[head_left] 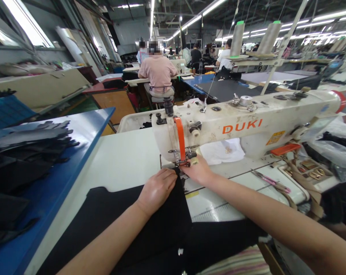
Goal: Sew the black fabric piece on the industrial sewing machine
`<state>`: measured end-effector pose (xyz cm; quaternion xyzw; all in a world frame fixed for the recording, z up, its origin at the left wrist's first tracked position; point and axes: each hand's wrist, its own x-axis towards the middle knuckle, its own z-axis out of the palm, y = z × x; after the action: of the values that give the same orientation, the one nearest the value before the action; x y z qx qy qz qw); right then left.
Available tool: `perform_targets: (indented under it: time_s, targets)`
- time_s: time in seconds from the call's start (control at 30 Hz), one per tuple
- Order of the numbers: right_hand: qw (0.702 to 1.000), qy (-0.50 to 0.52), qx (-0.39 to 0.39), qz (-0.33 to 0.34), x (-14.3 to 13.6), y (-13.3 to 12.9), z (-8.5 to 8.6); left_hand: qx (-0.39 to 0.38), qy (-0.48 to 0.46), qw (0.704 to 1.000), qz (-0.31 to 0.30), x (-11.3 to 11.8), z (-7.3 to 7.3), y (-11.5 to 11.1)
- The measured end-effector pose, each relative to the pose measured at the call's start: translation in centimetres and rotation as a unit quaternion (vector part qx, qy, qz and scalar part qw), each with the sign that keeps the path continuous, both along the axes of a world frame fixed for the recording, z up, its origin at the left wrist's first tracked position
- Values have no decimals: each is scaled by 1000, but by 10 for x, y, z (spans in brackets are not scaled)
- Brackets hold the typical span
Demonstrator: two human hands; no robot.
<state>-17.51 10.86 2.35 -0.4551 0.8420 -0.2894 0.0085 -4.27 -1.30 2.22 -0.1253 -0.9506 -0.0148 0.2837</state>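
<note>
Cloth (169,221): lying plain black | our left hand (159,187): pressing it; right hand (198,171): beside; grips we can't tell | tray (326,181): holding rings (317,174)

Upper left blown out by window (28,23); top lit by tubes (214,7); glare seen on blue table (100,120); edges stretched.

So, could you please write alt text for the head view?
A person's left hand rests on black fabric at the needle end of a DUKI sewing machine, with the right hand close by. Black pieces lie on a blue table at left; another person sits ahead.
</note>
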Motion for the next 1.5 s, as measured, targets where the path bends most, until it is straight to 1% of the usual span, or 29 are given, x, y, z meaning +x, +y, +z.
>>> perform_targets:
  time_s: [0.13, 0.37, 0.53, 0.73, 0.83, 1.0, 1.1, 1.2, 1.27, 1.3, 1.37, 1.43, 1.5]
  targets:
    - [1000, 27, 14, 7, -1, 1, -2, -7, 5, 1000, -7, 0, 2, 1]
    - [997, 72, 24, 22, -5, 3, -3, -4, 2, 1000, 0, 0, 5, 4]
    - [994, 98, 40, 14, -7, 6, 3, -2, 3, 1000, 0, 0, 3, 3]
    - [986, 157, 56, -10, -16, 18, 12, 0, 22, 1000, -10, -1, -1, 0]
    - [984, 160, 69, -23, -19, 21, 16, 6, 15, 1000, -7, -1, -1, 1]
    - [983, 144, 115, -11, -14, 16, 23, 2, 16, 1000, -11, 0, -1, 0]
    - [986, 122, 111, -4, -12, 17, 23, -3, 20, 1000, -12, 0, -1, -1]
    - [988, 134, 76, 5, -11, 29, 17, -2, 20, 1000, -15, 0, -1, -3]
    - [984, 173, 26, 30, -7, 42, 10, -2, 21, 1000, -13, -1, -1, -3]
    - [979, 197, -3, 53, -4, 49, 7, 0, 22, 1000, -12, -1, -1, -3]
    - [961, 243, -47, 124, 5, 61, 3, 4, 24, 1000, -14, -1, -1, -4]
    - [933, 284, -53, 214, 15, 68, 2, 8, 21, 1000, -17, -1, 0, -4]
    - [905, 316, -35, 284, 23, 68, 4, 10, 14, 1000, -22, -1, 0, -4]
